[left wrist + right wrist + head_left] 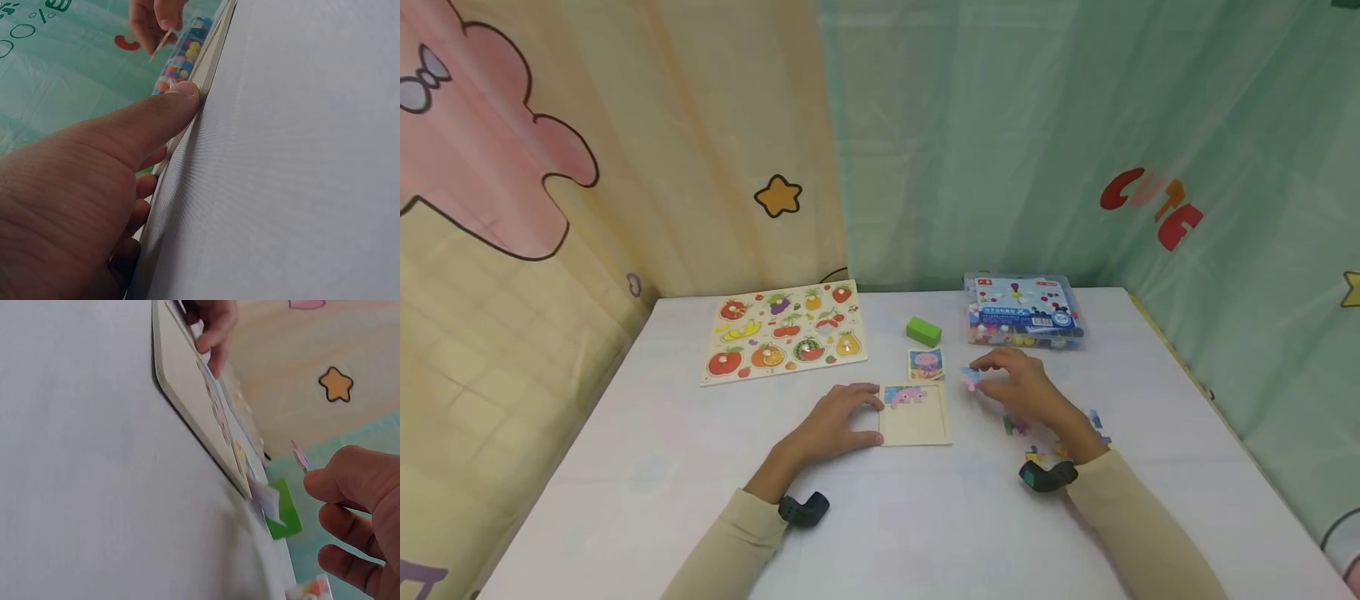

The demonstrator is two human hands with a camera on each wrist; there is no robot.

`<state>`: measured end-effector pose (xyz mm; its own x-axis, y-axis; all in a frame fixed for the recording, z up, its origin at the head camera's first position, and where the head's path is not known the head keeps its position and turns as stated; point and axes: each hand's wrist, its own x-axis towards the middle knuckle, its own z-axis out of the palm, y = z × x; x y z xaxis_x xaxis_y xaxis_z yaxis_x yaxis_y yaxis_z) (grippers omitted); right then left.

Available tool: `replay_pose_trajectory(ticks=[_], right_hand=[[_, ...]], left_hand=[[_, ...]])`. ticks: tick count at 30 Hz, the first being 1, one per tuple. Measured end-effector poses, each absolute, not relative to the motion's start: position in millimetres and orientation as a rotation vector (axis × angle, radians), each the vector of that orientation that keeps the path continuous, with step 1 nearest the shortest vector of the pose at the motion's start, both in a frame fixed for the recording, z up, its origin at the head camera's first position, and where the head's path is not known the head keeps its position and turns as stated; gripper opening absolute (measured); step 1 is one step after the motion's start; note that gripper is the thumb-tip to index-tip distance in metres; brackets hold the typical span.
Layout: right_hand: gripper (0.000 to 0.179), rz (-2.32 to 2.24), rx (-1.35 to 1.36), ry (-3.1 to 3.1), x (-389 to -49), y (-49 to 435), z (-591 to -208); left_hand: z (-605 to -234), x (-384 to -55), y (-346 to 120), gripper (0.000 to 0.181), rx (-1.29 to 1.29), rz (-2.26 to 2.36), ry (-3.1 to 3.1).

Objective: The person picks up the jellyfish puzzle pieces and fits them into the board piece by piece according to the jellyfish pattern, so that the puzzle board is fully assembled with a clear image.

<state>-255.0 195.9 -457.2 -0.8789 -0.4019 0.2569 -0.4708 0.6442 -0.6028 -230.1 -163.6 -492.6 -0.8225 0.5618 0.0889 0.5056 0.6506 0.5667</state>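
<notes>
My left hand (837,421) rests against the left edge of a small wooden puzzle tray (917,425), its thumb and fingers touching the frame. In the left wrist view the thumb (156,119) lies along the tray's side. Joined pieces showing part of a pink character (907,396) fill the tray's upper left. To the right, my right hand (1018,385) pinches a blue-and-pink puzzle piece (970,377) between thumb and forefinger, raised off the table. The right wrist view shows that piece (300,456) nearly edge-on. A picture card (925,364) lies just behind the tray.
Loose puzzle pieces (1036,454) are scattered beneath and beside the right forearm. A green block (923,332) sits behind the card. At the back stand a fruit puzzle board (786,333) on the left and a clear plastic box of colourful beads (1025,312) on the right.
</notes>
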Motion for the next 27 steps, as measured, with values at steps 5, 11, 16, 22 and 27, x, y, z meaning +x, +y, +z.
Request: replay_pose_trajectory(ticks=[5,11,16,22,27], right_hand=[[0.024,0.896,0.879,-2.797,-264,160,-459],[0.022,0.778,0.927,-2.858,-268,141,-463],[0.022,0.725,0.886,-2.932,-268,136,-468],[0.023,0.715,0.867,-2.946,-266,132,-467],[0.025,0.733,0.860,-2.964,-267,132,-468]], left_hand=[[-493,-232,-163,0.044,0.895,0.910,2.768],[-492,-233,-163,0.044,0.899,0.905,2.775],[-492,-233,-163,0.045,0.900,0.891,2.775],[-491,-233,-163,0.045,0.914,0.902,2.780],[-491,-232,-164,0.045,0.913,0.911,2.774]])
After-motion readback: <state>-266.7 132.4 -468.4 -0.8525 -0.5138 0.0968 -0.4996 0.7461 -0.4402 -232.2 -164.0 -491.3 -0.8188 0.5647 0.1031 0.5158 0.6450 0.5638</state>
